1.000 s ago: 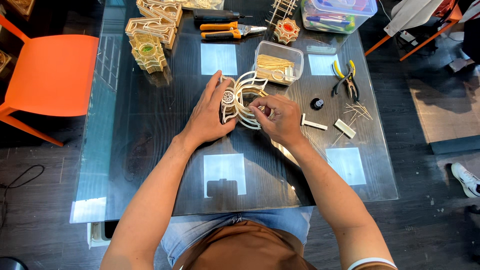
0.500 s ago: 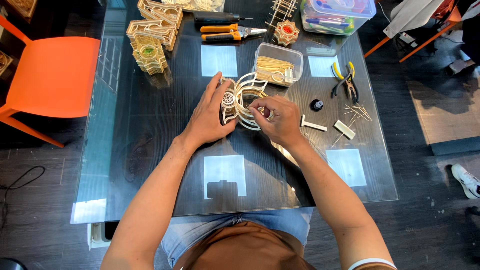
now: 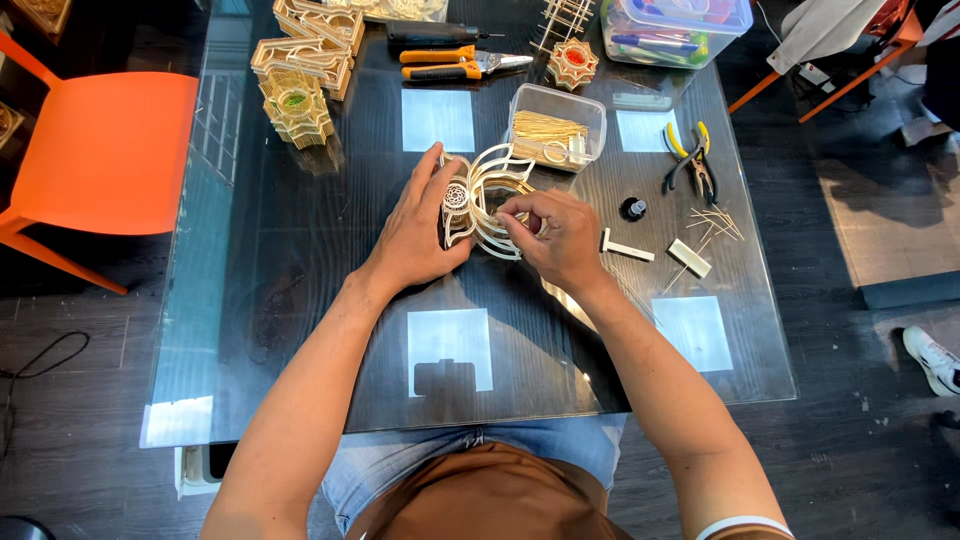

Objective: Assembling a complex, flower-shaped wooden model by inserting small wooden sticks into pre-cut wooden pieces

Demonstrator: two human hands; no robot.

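A pale wooden fretwork piece [image 3: 478,200] with curved ribs and a round medallion stands on edge in the middle of the glass-topped table [image 3: 300,300]. My left hand [image 3: 420,225] grips its left side, fingers wrapped around the frame. My right hand [image 3: 558,235] is at its right side, thumb and fingers pinched together on a thin part among the ribs; whether a small stick is between them is hidden.
A clear tub of thin sticks [image 3: 555,125] stands just behind the piece. Yellow-handled pliers [image 3: 690,160], a small black cap [image 3: 633,208], wood blocks [image 3: 628,248] and loose sticks [image 3: 715,222] lie right. Finished fretwork models [image 3: 300,70], orange cutters [image 3: 455,62] at back. Orange chair [image 3: 100,150] left.
My right hand's fingers have shifted slightly at the ribs of the piece. The left hand and the piece stay where they were.
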